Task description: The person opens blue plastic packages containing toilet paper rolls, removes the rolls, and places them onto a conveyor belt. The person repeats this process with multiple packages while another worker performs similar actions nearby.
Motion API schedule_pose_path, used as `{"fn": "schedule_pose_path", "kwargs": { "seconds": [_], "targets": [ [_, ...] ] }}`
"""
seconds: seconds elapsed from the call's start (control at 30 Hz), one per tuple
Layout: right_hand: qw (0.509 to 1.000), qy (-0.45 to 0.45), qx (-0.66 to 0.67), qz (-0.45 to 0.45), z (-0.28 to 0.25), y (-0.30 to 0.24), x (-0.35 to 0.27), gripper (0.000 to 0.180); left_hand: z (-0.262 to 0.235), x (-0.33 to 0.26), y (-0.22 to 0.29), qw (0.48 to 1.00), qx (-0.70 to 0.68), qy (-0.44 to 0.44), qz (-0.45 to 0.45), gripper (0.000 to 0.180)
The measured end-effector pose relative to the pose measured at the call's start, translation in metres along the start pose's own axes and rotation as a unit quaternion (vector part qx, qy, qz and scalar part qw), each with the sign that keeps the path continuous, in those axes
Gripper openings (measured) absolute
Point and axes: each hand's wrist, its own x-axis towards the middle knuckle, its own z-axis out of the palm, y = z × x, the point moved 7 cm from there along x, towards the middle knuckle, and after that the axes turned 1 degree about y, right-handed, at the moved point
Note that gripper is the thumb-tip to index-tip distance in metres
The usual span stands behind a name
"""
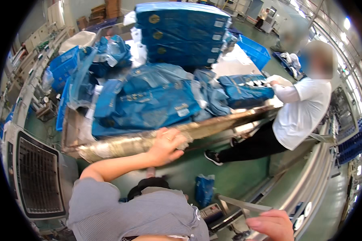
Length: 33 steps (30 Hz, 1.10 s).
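Observation:
My left hand (pixel 165 148) is at the near edge of a large work table, with its fingers curled on the tape-wrapped edge (pixel 120 145). Its fingertips are slightly blurred. Just beyond lie blue plastic-wrapped packages (pixel 157 105), loosely piled and wrinkled. Low on the right, my right hand (pixel 271 225) has its fingers bent together beside a grey metal bar (pixel 245 204); what they hold, if anything, is hidden.
A tall stack of blue packages (pixel 181 36) stands at the table's back. Across the right corner, a co-worker in white (pixel 301 108) handles a blue package (pixel 245 91). Blue crates (pixel 253 52) flank the table. A small blue bag (pixel 205 188) is on the green floor.

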Motion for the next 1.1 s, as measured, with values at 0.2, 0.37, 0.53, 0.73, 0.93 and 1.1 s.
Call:
{"fn": "schedule_pose_path", "kwargs": {
  "seconds": [0.2, 0.37, 0.53, 0.73, 0.93, 1.1],
  "targets": [
    [0.975, 0.025, 0.041, -0.218, 0.081, 0.019, 0.099, 0.032, -0.125, -0.028, -0.167, 0.954, 0.188, 0.128, -0.197, 0.048],
    [0.958, 0.034, 0.152, -0.242, 0.149, 0.029, 0.162, 0.034, -0.156, -0.078, -0.284, 0.914, 0.218, 0.088, -0.332, 0.068],
    [0.936, -0.073, 0.170, -0.301, 0.203, 0.014, 0.214, 0.028, -0.145, -0.072, -0.364, 0.887, 0.157, 0.015, -0.434, 0.081],
    [0.975, -0.152, 0.129, -0.102, 0.368, 0.147, 0.259, 0.023, -0.111, -0.032, -0.349, 0.909, 0.166, -0.070, -0.376, 0.100],
    [0.967, -0.215, 0.006, 0.140, 0.489, 0.279, 0.234, 0.084, -0.112, -0.021, -0.333, 0.878, 0.173, -0.133, -0.426, 0.099],
    [0.949, -0.263, 0.058, 0.164, 0.491, 0.266, 0.229, 0.028, -0.104, 0.002, -0.361, 0.872, 0.250, -0.105, -0.407, 0.064]
  ]
}}
